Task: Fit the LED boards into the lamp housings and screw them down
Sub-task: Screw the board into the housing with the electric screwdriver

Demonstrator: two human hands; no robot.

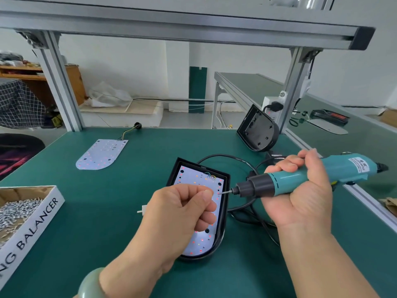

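Head view: left hand (182, 211) pinches what seems a screw (219, 192); right hand (300, 196), at its 3 o'clock, grips the screwdriver (335, 169). Seat it square on the bit (227, 191).

table (86, 211) green | screwdriver (283, 180) teal, black nose | LED board (187, 175) white, red dots | housing (224, 211) black | bracelet (90, 284) pale green

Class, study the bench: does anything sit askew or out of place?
An empty housing stands tilted on its edge by the post, not flat. One LED board lies loose on the mat, outside any housing.
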